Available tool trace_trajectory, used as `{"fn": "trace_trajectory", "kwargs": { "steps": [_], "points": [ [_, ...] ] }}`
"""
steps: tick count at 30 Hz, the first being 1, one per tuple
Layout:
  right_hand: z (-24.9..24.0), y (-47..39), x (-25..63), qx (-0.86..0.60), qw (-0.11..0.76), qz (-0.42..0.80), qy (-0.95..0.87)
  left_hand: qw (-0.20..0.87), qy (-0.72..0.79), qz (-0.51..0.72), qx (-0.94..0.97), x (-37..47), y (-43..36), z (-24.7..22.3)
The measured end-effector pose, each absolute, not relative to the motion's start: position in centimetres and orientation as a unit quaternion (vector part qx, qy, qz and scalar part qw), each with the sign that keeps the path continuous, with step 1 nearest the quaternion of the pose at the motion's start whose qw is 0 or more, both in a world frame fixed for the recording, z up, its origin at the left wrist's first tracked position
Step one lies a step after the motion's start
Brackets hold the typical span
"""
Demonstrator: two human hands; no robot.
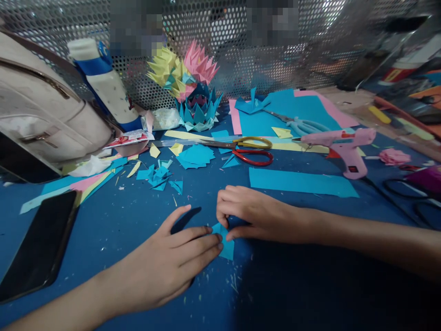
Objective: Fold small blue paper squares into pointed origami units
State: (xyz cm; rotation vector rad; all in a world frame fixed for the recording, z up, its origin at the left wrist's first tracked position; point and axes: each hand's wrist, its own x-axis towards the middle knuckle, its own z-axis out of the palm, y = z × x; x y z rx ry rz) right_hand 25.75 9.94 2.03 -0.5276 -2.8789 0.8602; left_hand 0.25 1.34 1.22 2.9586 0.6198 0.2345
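A small piece of blue paper [227, 248] lies on the blue tabletop, with slanted edges that look folded. My left hand [168, 262] is stretched out flat, its fingertips pressing on the paper's left side and its thumb spread away. From the right, my right hand [251, 212] reaches over with curled fingers, index finger and thumb closed in on the paper's upper edge. Part of the paper is hidden under the fingers. Beyond the hands are folded blue paper pieces [159, 177], a stack of blue paper cutouts [195, 156] and a blue paper strip [303, 182].
Scissors [255, 157], pliers [308, 125] and a pink glue gun [347, 142] lie farther back. Paper flowers [198, 108] stand against a perforated metal panel [234, 69]. On the left are a phone [41, 243], a bottle [106, 87] and a pale bag [44, 101].
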Motion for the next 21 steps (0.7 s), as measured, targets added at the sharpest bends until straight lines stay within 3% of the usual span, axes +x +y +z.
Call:
{"fn": "trace_trajectory", "kwargs": {
  "steps": [6, 12, 21],
  "points": [
    [1.7, 10.4, 25.9, -0.159, 0.05, 0.318, -0.934, 0.045, 0.198, 0.073, 0.976, 0.4, 1.5, 1.2],
    [1.5, 11.2, 26.6, -0.08, 0.108, 0.358, -0.924, 0.048, 0.2, 0.085, 0.975, 0.4, 1.4, 1.2],
    [1.5, 13.1, 27.5, 0.008, 0.09, 0.214, -0.973, 0.052, 0.2, 0.073, 0.976, 0.2, 1.6, 1.4]
  ]
}}
